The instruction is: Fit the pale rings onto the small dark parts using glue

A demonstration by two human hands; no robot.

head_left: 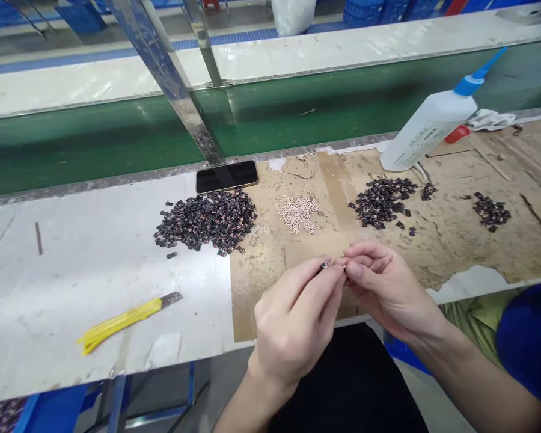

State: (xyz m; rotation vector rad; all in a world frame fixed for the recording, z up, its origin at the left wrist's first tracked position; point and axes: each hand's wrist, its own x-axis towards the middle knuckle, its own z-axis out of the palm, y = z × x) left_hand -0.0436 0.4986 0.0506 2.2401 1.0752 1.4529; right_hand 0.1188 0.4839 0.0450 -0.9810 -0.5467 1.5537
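Both my hands meet above the front edge of the cardboard-covered bench, fingertips almost touching. My left hand (293, 313) is closed in a pinch on a small black part (325, 265), whose end shows between the fingers. My right hand (383, 282) is pinched too, thumb against forefinger, on a tiny pale pink piece (344, 267) mostly hidden by the fingertips. Just beyond them lies a heap of tiny pinkish pieces (299, 213). A large pile of small black parts (210, 221) spreads to its left, and a smaller pile of black parts (381, 202) lies to its right.
A black phone (228, 176) lies behind the large pile. A yellow utility knife (126, 322) rests at left. At right back, a white bottle with a blue nozzle (428, 129) leans by a red cap (457, 133). A metal post (175, 84) rises before the green conveyor belt (288, 114).
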